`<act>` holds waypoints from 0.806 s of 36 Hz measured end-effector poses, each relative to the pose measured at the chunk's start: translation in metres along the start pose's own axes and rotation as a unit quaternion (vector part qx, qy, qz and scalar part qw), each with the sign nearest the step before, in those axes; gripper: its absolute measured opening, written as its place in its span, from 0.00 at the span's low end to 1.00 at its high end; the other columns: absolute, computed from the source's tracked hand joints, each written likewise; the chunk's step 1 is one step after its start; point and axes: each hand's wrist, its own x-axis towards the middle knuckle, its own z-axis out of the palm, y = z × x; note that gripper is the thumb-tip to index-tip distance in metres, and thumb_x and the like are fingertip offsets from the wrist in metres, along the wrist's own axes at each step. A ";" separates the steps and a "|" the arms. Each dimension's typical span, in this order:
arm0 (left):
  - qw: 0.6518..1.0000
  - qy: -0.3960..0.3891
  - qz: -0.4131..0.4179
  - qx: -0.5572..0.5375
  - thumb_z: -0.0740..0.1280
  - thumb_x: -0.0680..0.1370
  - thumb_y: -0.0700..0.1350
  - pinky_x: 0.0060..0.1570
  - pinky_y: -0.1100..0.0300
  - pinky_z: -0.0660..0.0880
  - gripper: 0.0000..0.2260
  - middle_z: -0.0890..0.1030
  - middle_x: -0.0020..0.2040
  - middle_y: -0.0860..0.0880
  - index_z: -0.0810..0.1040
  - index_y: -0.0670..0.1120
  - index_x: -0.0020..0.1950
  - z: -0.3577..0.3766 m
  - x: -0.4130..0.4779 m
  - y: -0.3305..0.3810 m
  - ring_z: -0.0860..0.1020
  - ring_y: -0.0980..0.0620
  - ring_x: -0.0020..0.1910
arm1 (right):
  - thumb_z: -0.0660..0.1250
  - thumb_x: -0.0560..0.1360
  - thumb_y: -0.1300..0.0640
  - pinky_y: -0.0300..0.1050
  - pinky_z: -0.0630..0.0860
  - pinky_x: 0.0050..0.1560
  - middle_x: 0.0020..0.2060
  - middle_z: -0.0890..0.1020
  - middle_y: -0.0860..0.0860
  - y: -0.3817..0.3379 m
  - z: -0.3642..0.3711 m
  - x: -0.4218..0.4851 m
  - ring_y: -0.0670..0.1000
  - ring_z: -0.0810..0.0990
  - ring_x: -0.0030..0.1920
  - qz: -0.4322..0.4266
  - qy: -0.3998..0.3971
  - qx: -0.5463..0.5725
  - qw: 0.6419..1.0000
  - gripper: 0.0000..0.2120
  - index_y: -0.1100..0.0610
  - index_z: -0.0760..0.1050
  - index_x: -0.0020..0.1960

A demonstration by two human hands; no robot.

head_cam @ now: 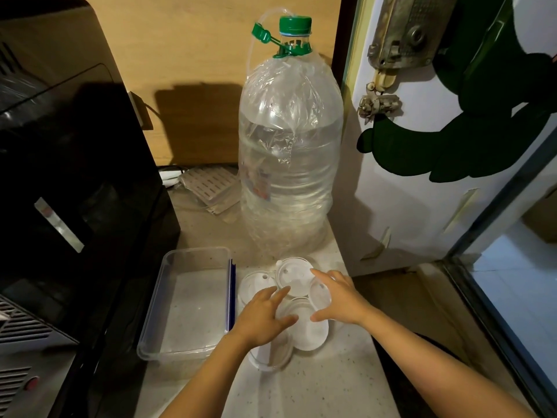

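- Six clear round dishes (pixel 294 274), as far as they can be counted, overlap in one cluster on the counter (pixel 331 387).
- The left hand (pixel 265 318) and right hand (pixel 334 300) lie over the middle dishes with fingers spread apart. I cannot tell whether they grip.
- One water bottle (pixel 289 164) stands at 12 o'clock from the cluster.
- One rectangular tub (pixel 193 312) lies at 9 o'clock.

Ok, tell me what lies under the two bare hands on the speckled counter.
Overlapping round translucent plastic lids lie there. The left hand and right hand, fingers spread, flank the middle lid; parts beneath the palms are covered, so contact cannot be told.
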 end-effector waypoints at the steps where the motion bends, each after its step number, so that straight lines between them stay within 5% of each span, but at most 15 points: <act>1: 1.000 0.004 0.002 -0.026 0.62 0.79 0.56 0.77 0.49 0.57 0.30 0.57 0.80 0.48 0.55 0.54 0.78 -0.001 0.001 0.000 0.56 0.47 0.78 | 0.76 0.64 0.48 0.53 0.63 0.69 0.73 0.57 0.53 -0.003 -0.003 -0.001 0.56 0.53 0.73 -0.009 0.005 0.000 1.000 0.48 0.44 0.49 0.74; 5: 0.984 0.016 0.020 -0.178 0.65 0.79 0.53 0.75 0.49 0.58 0.31 0.58 0.80 0.49 0.55 0.53 0.78 -0.009 -0.001 0.009 0.57 0.48 0.78 | 0.77 0.62 0.47 0.54 0.61 0.71 0.73 0.58 0.51 -0.021 -0.019 -0.006 0.54 0.53 0.74 -0.059 0.032 0.000 0.998 0.52 0.45 0.46 0.75; 8: 0.940 0.005 0.026 -0.339 0.67 0.76 0.55 0.74 0.50 0.59 0.35 0.57 0.80 0.49 0.53 0.53 0.79 -0.018 -0.005 0.018 0.57 0.48 0.78 | 0.77 0.61 0.47 0.52 0.60 0.72 0.74 0.57 0.48 -0.037 -0.031 -0.011 0.53 0.53 0.74 -0.100 0.057 0.023 0.993 0.53 0.46 0.46 0.75; 13: 0.850 -0.044 0.061 -0.521 0.76 0.55 0.69 0.63 0.53 0.74 0.51 0.74 0.70 0.50 0.62 0.58 0.74 -0.032 -0.002 0.017 0.77 0.52 0.65 | 0.78 0.61 0.52 0.42 0.57 0.68 0.68 0.58 0.38 -0.065 -0.048 -0.025 0.43 0.52 0.72 -0.175 0.067 0.084 0.979 0.54 0.45 0.46 0.75; 16: 0.776 -0.074 0.093 -0.620 0.78 0.53 0.67 0.51 0.52 0.80 0.43 0.81 0.60 0.49 0.74 0.55 0.65 -0.038 0.004 0.019 0.83 0.51 0.54 | 0.79 0.61 0.52 0.38 0.55 0.66 0.65 0.57 0.35 -0.083 -0.054 -0.033 0.39 0.52 0.67 -0.203 0.062 0.085 0.974 0.55 0.44 0.45 0.74; 21: 0.608 -0.139 0.163 -0.764 0.83 0.53 0.59 0.43 0.45 0.84 0.33 0.86 0.52 0.42 0.86 0.46 0.54 -0.044 0.000 0.025 0.85 0.43 0.50 | 0.79 0.60 0.52 0.38 0.58 0.66 0.71 0.58 0.38 -0.103 -0.050 -0.038 0.40 0.54 0.69 -0.243 0.050 0.073 0.966 0.55 0.42 0.45 0.74; 25: 0.566 -0.121 0.169 -0.798 0.84 0.50 0.57 0.42 0.52 0.84 0.33 0.87 0.49 0.42 0.86 0.43 0.50 -0.046 -0.004 0.026 0.86 0.45 0.48 | 0.79 0.60 0.53 0.37 0.59 0.65 0.71 0.58 0.39 -0.110 -0.042 -0.036 0.40 0.54 0.69 -0.259 0.043 0.046 0.964 0.55 0.42 0.44 0.74; 29: 0.563 -0.083 0.163 -0.806 0.85 0.48 0.55 0.39 0.53 0.84 0.31 0.87 0.46 0.42 0.87 0.43 0.47 -0.049 -0.006 0.024 0.86 0.46 0.45 | 0.79 0.60 0.52 0.38 0.61 0.67 0.72 0.57 0.40 -0.114 -0.037 -0.032 0.40 0.53 0.69 -0.263 0.038 0.034 0.963 0.56 0.42 0.45 0.74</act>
